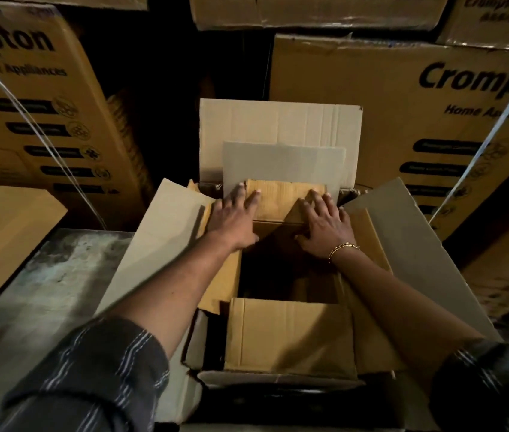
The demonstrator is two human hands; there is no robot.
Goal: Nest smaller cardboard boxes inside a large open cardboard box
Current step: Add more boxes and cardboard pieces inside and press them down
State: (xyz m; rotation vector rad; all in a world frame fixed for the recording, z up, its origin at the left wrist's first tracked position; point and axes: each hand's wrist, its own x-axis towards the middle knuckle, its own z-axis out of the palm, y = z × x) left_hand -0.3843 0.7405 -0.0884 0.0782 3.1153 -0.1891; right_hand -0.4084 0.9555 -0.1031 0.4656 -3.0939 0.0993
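Dim storeroom, printed cartons stacked all round. At 6 o'clock, nearest the camera, two striped sleeves point(97, 369) reach forward over a large open box point(403, 244) whose flaps splay out at 9 and 3 o'clock. A smaller box point(290, 335) sits inside it, near flap raised and interior dark. At centre, the left hand point(234, 213) lies flat on the smaller box's far flap point(278, 201), fingers straight and spread, gripping nothing. The right hand point(325, 226), with a chain bracelet point(343, 247) at the wrist, presses the same flap, fingers loosely spread. Beyond, at 12 o'clock, the large box's far flap stands upright. Crompton cartons point(403, 120) rise at 10 and 2 o'clock.
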